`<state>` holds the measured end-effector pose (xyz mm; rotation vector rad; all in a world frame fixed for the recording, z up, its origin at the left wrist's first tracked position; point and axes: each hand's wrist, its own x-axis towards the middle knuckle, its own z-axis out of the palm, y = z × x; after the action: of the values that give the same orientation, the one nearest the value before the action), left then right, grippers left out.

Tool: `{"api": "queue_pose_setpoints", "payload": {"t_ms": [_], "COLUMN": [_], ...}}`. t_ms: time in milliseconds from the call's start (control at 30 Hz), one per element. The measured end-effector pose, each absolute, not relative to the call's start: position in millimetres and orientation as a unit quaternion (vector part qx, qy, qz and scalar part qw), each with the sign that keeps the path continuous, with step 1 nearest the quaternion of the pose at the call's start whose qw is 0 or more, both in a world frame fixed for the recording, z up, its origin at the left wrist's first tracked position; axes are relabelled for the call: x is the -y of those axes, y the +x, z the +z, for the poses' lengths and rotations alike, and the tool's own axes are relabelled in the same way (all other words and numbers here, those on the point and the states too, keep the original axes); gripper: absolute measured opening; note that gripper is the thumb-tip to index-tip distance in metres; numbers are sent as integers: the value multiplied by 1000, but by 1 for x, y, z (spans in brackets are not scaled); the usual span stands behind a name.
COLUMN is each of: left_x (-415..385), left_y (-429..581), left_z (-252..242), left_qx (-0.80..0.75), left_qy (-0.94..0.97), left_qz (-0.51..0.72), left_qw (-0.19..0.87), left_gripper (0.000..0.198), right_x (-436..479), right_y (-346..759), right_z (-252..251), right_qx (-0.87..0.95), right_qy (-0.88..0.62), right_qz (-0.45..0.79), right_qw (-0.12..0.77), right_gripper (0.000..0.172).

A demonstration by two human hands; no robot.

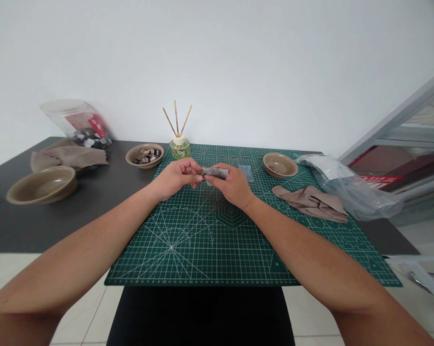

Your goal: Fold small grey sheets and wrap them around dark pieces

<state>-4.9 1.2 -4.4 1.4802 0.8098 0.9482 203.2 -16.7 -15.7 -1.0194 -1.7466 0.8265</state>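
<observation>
Above the cutting mat, both of my hands meet at a small grey cloth. My right hand is closed around it, thumb in front and fingers behind. At the cloth's left end, my left hand pinches with thumb and fingertips; a thin dark bit shows there, too small to name. A pale blue translucent packet lies on the mat just behind my right hand.
Left stand an empty-looking bowl, brown cloth, a plastic bag and a bowl of dark round pieces. A reed diffuser is behind my hands. Right are another bowl, brown cloth and clear bag.
</observation>
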Motion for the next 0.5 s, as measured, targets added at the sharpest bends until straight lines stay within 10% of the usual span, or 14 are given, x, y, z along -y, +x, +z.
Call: {"api": "queue_pose_setpoints", "payload": {"t_ms": [500], "left_x": [-1], "left_y": [-6], "left_z": [-4], "left_qx": [-354], "left_qy": [636], "left_qz": [390], "left_qw": [564], "left_gripper": [31], "right_x": [15], "right_y": [203], "right_z": [-19], "right_qx": [714], "right_qy": [-386], "right_qz": [362], "right_qw": [459], "right_gripper": [19]}}
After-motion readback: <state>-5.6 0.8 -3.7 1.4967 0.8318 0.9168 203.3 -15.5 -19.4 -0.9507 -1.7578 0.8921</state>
